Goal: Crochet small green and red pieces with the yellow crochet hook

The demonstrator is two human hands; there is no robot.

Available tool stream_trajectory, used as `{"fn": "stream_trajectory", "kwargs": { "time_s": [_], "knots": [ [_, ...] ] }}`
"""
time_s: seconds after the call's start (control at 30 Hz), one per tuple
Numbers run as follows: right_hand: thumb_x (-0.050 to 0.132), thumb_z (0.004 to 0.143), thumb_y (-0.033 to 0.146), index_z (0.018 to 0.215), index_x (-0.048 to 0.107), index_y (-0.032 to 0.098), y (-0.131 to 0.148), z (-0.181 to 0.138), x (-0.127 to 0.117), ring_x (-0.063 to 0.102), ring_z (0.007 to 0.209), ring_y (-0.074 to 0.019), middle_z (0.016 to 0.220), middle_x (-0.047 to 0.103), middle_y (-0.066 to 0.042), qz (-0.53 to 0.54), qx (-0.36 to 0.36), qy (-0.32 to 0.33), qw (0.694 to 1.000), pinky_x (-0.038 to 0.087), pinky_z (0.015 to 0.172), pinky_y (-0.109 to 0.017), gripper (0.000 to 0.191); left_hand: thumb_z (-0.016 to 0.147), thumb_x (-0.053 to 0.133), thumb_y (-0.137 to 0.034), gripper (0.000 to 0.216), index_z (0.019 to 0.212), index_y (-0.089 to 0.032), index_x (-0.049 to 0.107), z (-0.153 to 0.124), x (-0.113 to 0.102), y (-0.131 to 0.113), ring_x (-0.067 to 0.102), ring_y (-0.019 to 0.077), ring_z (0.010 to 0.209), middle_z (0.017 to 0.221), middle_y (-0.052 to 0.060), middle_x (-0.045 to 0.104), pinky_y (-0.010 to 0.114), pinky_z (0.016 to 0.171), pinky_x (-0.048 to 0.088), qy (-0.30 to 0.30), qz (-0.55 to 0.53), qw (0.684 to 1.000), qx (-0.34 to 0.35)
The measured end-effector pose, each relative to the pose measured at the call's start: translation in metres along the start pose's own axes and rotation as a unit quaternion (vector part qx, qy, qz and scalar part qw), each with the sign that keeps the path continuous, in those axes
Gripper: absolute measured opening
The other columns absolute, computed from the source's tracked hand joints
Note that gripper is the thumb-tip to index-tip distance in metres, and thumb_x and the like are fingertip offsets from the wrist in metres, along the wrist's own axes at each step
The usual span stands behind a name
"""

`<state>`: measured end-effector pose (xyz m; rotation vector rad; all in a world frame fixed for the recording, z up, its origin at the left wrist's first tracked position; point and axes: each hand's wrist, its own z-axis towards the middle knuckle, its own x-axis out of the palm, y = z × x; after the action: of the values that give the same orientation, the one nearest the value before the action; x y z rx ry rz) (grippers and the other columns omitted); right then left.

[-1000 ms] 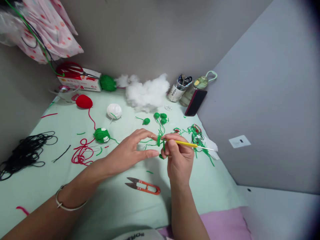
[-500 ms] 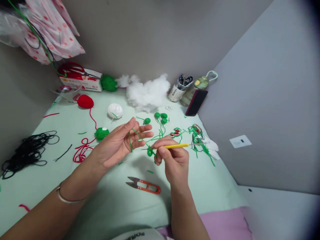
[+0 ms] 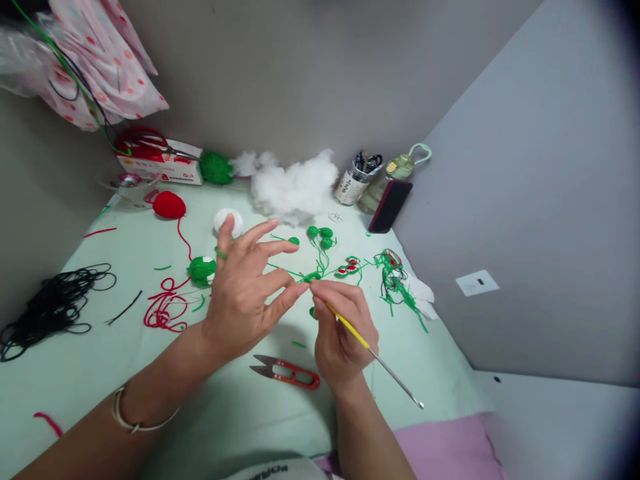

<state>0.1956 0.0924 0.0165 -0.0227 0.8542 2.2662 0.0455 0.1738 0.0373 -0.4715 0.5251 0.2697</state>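
My right hand [image 3: 347, 333] grips a yellow-handled crochet hook [image 3: 355, 331], its metal shaft slanting down to the right. The hook's near tip is hidden at the fingertips. Back upward, my left hand [image 3: 245, 290] has several fingers spread, while its thumb and index tip pinch a small green crochet piece [image 3: 313, 276] against the right fingertips. Green yarn [image 3: 221, 253] circles the left little finger. Below the hands lie orange thread snips [image 3: 286, 372]. Just beyond them are small green crocheted balls [image 3: 325, 233] with yarn tails and red-and-green crocheted pieces [image 3: 349, 267].
Green [image 3: 201, 271], red [image 3: 169, 205] and white [image 3: 229, 221] yarn balls sit left, near a black cord tangle [image 3: 47, 307]. White stuffing [image 3: 295, 187], a pen holder [image 3: 353, 183], a bottle [image 3: 400, 165] and a phone [image 3: 391, 207] stand along the back. Yarn scraps [image 3: 395, 277] lie right.
My left hand has turned from palm-up to back-up, bringing its thumb to the green piece. The hook has swung from nearly level to slanting down right.
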Motion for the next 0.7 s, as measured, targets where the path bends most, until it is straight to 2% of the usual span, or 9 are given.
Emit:
{"fn": "stream_trajectory", "kwargs": {
  "time_s": [0.07, 0.1, 0.2, 0.27, 0.33, 0.4, 0.6, 0.7],
  "knots": [
    [0.061, 0.092, -0.002, 0.118, 0.072, 0.024, -0.001, -0.001, -0.001, 0.072, 0.089, -0.017, 0.102, 0.075, -0.006, -0.012, 0.001, -0.03, 0.999, 0.063, 0.065, -0.03, 0.038, 0.093, 0.067, -0.027, 0.013, 0.083, -0.026, 0.074, 0.0, 0.002, 0.001, 0.055, 0.0355, 0.131, 0.113, 0.007, 0.073, 0.069, 0.121, 0.015, -0.015, 0.036, 0.999, -0.007],
    [0.061, 0.092, -0.001, 0.117, 0.072, 0.025, -0.002, 0.0, -0.001, 0.073, 0.088, -0.0173, 0.101, 0.075, -0.006, -0.013, 0.007, -0.042, 0.999, 0.063, 0.067, -0.032, 0.038, 0.093, 0.068, -0.029, 0.008, 0.092, -0.027, 0.076, 0.001, 0.002, 0.0, 0.056, 0.0354, 0.126, 0.113, 0.008, 0.073, 0.067, 0.118, 0.022, -0.02, 0.036, 0.999, -0.019],
    [0.06, 0.094, 0.003, 0.115, 0.073, 0.028, -0.002, 0.001, 0.001, 0.074, 0.084, -0.0181, 0.096, 0.076, -0.004, -0.008, 0.024, -0.067, 0.997, 0.064, 0.065, -0.034, 0.035, 0.092, 0.072, -0.032, 0.036, 0.128, -0.027, 0.07, 0.0, 0.005, -0.009, 0.061, 0.0282, 0.105, 0.106, 0.008, 0.071, 0.051, 0.099, 0.047, -0.003, -0.049, 0.995, -0.092],
    [0.06, 0.095, 0.005, 0.113, 0.074, 0.028, 0.0, 0.0, 0.003, 0.074, 0.083, -0.0179, 0.095, 0.076, -0.004, 0.003, 0.04, -0.073, 0.997, 0.062, 0.061, -0.032, 0.032, 0.092, 0.073, -0.027, 0.05, 0.14, -0.029, 0.062, -0.002, 0.011, -0.018, 0.062, 0.0209, 0.092, 0.098, 0.003, 0.068, 0.039, 0.087, 0.052, 0.005, -0.16, 0.972, -0.17],
    [0.06, 0.096, 0.006, 0.111, 0.074, 0.028, 0.002, -0.001, 0.005, 0.073, 0.081, -0.0169, 0.096, 0.075, -0.004, 0.028, 0.062, -0.07, 0.995, 0.059, 0.056, -0.029, 0.03, 0.091, 0.072, -0.02, 0.055, 0.143, -0.032, 0.06, -0.005, 0.017, -0.026, 0.062, 0.0163, 0.086, 0.092, -0.001, 0.067, 0.033, 0.086, 0.052, -0.013, -0.251, 0.935, -0.249],
    [0.059, 0.096, 0.007, 0.11, 0.075, 0.028, 0.005, -0.001, 0.008, 0.07, 0.077, -0.0151, 0.096, 0.074, -0.004, 0.056, 0.085, -0.064, 0.993, 0.057, 0.052, -0.027, 0.029, 0.09, 0.072, -0.017, 0.056, 0.142, -0.033, 0.06, -0.008, 0.024, -0.03, 0.062, 0.0145, 0.086, 0.088, -0.003, 0.066, 0.03, 0.088, 0.051, -0.041, -0.296, 0.907, -0.296],
    [0.061, 0.098, 0.015, 0.103, 0.077, 0.028, 0.01, 0.001, 0.013, 0.06, 0.059, -0.0082, 0.092, 0.071, -0.002, 0.128, 0.155, -0.089, 0.976, 0.054, 0.05, -0.025, 0.021, 0.085, 0.077, -0.016, 0.06, 0.141, -0.036, 0.062, -0.016, 0.032, -0.028, 0.06, 0.014, 0.09, 0.09, -0.004, 0.065, 0.029, 0.093, 0.047, -0.093, -0.297, 0.896, -0.318],
    [0.062, 0.098, 0.017, 0.101, 0.078, 0.027, 0.012, 0.001, 0.016, 0.06, 0.057, -0.0075, 0.092, 0.072, -0.001, 0.152, 0.167, -0.09, 0.97, 0.054, 0.051, -0.025, 0.019, 0.085, 0.076, -0.016, 0.057, 0.138, -0.034, 0.064, -0.017, 0.033, -0.03, 0.06, 0.0148, 0.093, 0.091, -0.003, 0.062, 0.03, 0.094, 0.047, -0.103, -0.336, 0.866, -0.356]
  ]
}}
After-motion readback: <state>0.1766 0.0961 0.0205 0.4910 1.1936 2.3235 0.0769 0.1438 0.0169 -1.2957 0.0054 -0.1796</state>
